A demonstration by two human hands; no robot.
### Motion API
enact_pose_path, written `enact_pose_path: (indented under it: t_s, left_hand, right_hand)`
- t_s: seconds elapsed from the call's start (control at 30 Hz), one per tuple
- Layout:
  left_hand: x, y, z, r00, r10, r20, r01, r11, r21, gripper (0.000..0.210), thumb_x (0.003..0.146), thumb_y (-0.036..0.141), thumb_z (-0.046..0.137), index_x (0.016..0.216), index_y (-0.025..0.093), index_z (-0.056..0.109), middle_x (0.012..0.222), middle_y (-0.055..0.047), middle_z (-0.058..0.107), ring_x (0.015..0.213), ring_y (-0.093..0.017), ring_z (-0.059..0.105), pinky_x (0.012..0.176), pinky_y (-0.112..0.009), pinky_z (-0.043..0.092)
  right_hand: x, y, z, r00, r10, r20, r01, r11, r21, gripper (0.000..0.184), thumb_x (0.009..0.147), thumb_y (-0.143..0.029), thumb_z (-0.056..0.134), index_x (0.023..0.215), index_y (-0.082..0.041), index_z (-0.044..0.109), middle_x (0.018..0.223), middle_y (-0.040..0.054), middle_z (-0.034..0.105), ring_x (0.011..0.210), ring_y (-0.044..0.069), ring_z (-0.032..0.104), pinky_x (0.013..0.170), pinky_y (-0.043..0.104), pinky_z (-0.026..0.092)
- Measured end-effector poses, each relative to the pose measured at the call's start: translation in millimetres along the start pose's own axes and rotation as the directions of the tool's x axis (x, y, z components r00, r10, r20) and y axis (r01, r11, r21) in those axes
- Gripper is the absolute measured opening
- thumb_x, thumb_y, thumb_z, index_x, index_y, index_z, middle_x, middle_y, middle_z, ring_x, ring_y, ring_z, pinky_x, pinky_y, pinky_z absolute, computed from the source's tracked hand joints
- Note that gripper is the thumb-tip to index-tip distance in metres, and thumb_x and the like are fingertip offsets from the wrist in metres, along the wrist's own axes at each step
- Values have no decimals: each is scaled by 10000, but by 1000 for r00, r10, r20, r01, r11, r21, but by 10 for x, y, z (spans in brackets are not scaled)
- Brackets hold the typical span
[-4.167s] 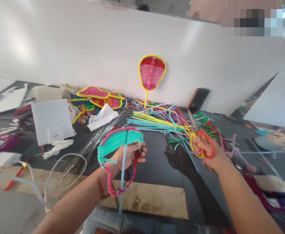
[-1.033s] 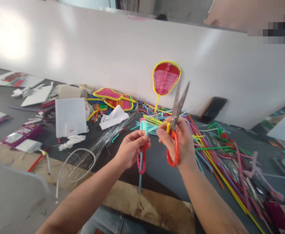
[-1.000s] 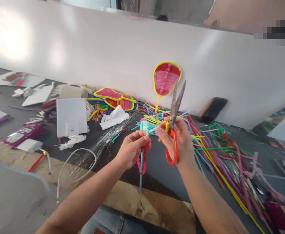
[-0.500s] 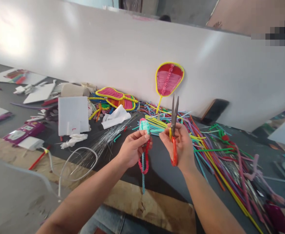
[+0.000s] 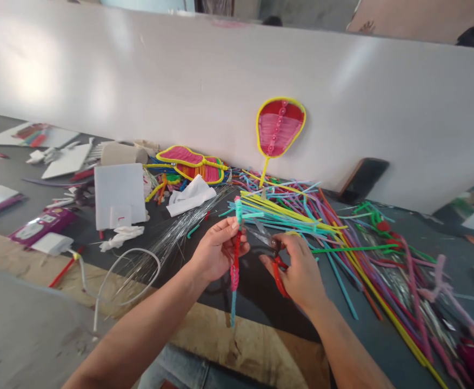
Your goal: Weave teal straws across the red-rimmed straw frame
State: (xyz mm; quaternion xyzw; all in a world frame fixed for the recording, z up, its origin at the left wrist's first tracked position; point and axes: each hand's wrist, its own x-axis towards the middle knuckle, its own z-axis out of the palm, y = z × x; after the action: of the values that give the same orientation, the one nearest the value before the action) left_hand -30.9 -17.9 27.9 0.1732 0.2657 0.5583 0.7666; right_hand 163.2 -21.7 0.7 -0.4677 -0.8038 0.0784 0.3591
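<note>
My left hand [image 5: 222, 243] pinches a small pipe-cleaner piece [image 5: 235, 270], with turquoise coils at the top, red and pink below, and a blue stem hanging down. A short turquoise end sticks out of it to the right. In my right hand [image 5: 299, 267] are red-handled scissors [image 5: 278, 262], their blades parted and pointing left toward the pipe-cleaner piece. Whether the blades touch it I cannot tell. Behind both hands lies a heap of yellow and turquoise pipe cleaners [image 5: 285, 210].
A pink fan shape with yellow edging [image 5: 280, 129] leans on the white board [image 5: 180, 92], near a phone [image 5: 363, 180]. Left are a pink-and-yellow winged shape [image 5: 184, 156], silver wires [image 5: 175, 229], a white box [image 5: 119, 192], a purple power strip [image 5: 44, 224] and a white cable [image 5: 99, 292].
The scissors have swung from pointing up to pointing left, nearer the pipe-cleaner piece. My left hand has turned the piece, so its red-pink loop now shows edge-on.
</note>
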Motion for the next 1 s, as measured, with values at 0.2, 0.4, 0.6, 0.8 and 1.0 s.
enact_pose_path:
  t_s: [0.2, 0.4, 0.6, 0.8, 1.0]
  left_hand:
    - [-43, -92, 25, 997, -73, 13, 72, 996, 59, 159, 688, 177, 736, 730, 139, 588, 651, -8, 618, 575, -88, 583, 597, -239, 541]
    - [-54, -108, 28, 995, -93, 30, 92, 994, 58, 167, 706, 193, 731, 695, 134, 575, 648, -10, 615, 579, -87, 585, 600, -236, 543]
    - [-73, -117, 39, 990, -134, 50, 134, 991, 8, 157, 702, 185, 735, 698, 132, 587, 658, -14, 612, 576, -86, 582, 566, -222, 546]
    - [-79, -106, 49, 987, -148, 62, 149, 989, -15, 145, 710, 169, 726, 699, 127, 588, 659, -17, 608, 579, -83, 578, 524, -189, 533]
    - [-71, -97, 75, 987, -145, 70, 146, 989, -5, 172, 690, 172, 745, 694, 124, 580, 658, -15, 601, 573, -81, 574, 516, -186, 534]
  right_hand:
    - [-29, -59, 31, 999, 4, -37, -5, 1000, -13, 285, 835, -267, 541, 1106, -197, 491, 927, 83, 575, 859, 234, 562, 701, 356, 482]
    - [-69, -38, 68, 998, 12, -61, -17, 996, -92, 330, 816, -245, 542, 1139, -197, 499, 947, 93, 591, 873, 246, 583, 679, 346, 489]
    - [-69, -60, 51, 998, -10, -60, 1, 988, -154, 332, 812, -193, 516, 1143, -206, 506, 926, 81, 617, 782, 215, 612, 598, 296, 476]
    - [-59, -46, 29, 987, -138, -79, 102, 932, -349, 323, 853, -268, 516, 1162, -173, 520, 890, 90, 634, 754, 212, 625, 561, 283, 446]
    - [-48, -36, 3, 981, -185, -65, 146, 910, -389, 312, 878, -256, 491, 1171, -164, 545, 866, 87, 650, 706, 192, 627, 547, 265, 430]
